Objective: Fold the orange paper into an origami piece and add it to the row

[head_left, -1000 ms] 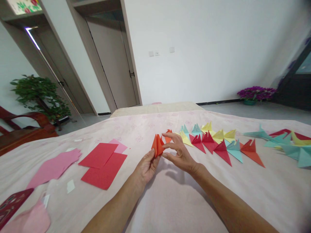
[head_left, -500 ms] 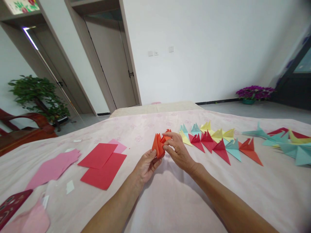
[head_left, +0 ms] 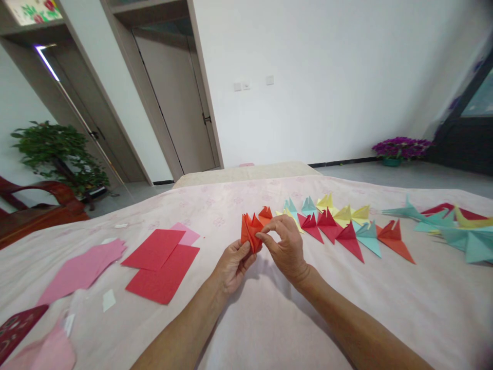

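Note:
A folded orange paper piece [head_left: 249,231] stands upright between both my hands, just above the pink cloth. My left hand [head_left: 232,265] pinches its lower edge from below. My right hand [head_left: 285,247] pinches its right side with thumb and fingertips. Right behind my right hand begins a row of finished folded paper figures [head_left: 348,228] in red, yellow, teal and orange. It runs off to the right across the cloth.
Flat red sheets [head_left: 160,265] and pink sheets [head_left: 81,266] lie left of my hands, with small white scraps [head_left: 108,299] nearby. More teal and yellow figures [head_left: 458,228] lie at the far right. A wooden chair [head_left: 34,208], a plant and doors stand beyond the table.
My right hand has drawn in from open, stretched fingers to a pinch on the orange piece. The piece has turned slightly and its folds have spread a little.

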